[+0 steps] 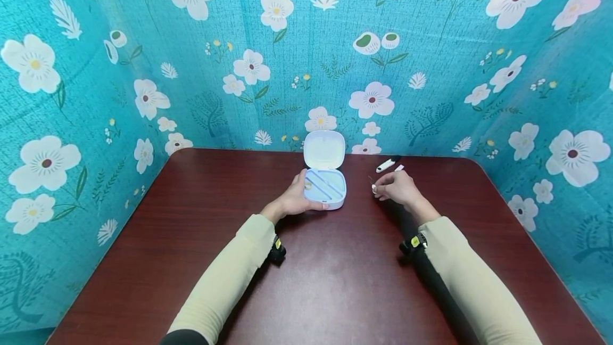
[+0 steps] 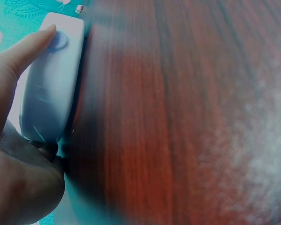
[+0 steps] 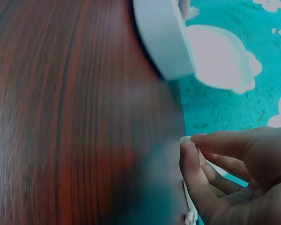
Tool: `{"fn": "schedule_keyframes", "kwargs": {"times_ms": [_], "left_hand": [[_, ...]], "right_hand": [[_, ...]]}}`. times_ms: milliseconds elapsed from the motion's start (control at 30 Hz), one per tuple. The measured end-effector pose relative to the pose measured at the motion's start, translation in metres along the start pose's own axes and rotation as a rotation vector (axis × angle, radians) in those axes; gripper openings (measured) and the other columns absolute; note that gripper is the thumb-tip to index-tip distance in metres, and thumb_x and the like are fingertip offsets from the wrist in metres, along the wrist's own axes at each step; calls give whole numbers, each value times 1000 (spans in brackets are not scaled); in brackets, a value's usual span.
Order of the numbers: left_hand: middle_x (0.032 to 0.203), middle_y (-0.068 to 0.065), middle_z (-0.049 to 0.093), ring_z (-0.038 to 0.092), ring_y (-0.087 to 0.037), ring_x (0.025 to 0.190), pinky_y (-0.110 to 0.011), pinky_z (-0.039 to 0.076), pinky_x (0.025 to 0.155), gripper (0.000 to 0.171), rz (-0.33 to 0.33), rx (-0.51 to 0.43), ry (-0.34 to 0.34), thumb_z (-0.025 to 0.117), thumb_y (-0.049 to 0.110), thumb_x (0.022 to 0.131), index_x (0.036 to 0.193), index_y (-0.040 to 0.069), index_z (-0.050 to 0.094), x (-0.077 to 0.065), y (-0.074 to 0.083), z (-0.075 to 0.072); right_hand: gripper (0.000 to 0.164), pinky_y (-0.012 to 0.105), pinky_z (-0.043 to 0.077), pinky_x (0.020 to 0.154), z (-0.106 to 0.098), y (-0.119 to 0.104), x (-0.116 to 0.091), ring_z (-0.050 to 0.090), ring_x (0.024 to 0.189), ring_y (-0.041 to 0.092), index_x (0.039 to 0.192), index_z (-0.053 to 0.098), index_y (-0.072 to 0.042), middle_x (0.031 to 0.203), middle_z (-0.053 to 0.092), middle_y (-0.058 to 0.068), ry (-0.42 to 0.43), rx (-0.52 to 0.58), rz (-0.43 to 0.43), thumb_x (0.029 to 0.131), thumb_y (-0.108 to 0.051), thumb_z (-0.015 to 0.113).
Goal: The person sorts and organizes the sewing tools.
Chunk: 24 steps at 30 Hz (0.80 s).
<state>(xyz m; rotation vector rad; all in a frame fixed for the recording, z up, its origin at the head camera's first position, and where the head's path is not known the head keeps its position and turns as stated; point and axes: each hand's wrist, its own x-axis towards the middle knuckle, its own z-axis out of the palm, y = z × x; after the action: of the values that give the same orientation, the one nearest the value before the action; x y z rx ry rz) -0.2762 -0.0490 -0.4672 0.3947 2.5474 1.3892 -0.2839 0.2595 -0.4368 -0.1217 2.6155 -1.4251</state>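
A small white hinged box (image 1: 337,204) stands with its lid (image 1: 324,149) raised; pale-blue dividers cross its inside diagonally. My left hand (image 1: 295,196) grips its left side. In the left wrist view the left thumb (image 2: 30,49) lies on a round button (image 2: 59,41) on the box's front wall. To the right of the box, my right hand (image 1: 398,187) pinches a small white piece (image 1: 374,189) between thumb and forefinger. A thin wire-like bit shows just above that piece; its kind is too small to tell. Inside the box a small gold-coloured thing (image 1: 308,185) lies at the left.
Beyond the right hand lie a white slim object (image 1: 385,165) with a dark end and another small white item (image 1: 399,168), partly hidden by the hand. The dark red wooden table (image 1: 325,281) ends at a teal flowered curtain (image 1: 297,84).
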Motion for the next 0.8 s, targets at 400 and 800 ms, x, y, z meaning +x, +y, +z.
{"fn": "schedule_keyframes", "kwargs": {"times_ms": [400, 800], "left_hand": [[142, -4, 26, 33, -19, 123, -40, 30, 104, 125, 4, 17, -1, 87, 46, 59, 150, 16, 7, 0, 0, 0], [140, -4, 27, 33, -19, 121, -40, 31, 103, 123, 16, 36, 6, 86, 46, 59, 149, 16, 8, -1, -1, -1]], "right_hand": [[14, 49, 52, 73, 20, -22, 2, 67, 79, 38, 96, 64, 11, 88, 66, 27, -69, 94, -51, 86, 2, 63], [11, 49, 52, 67, 35, -43, 1, 63, 67, 31, 91, 68, 4, 77, 67, 18, -64, -70, -159, 86, -5, 66]]}}
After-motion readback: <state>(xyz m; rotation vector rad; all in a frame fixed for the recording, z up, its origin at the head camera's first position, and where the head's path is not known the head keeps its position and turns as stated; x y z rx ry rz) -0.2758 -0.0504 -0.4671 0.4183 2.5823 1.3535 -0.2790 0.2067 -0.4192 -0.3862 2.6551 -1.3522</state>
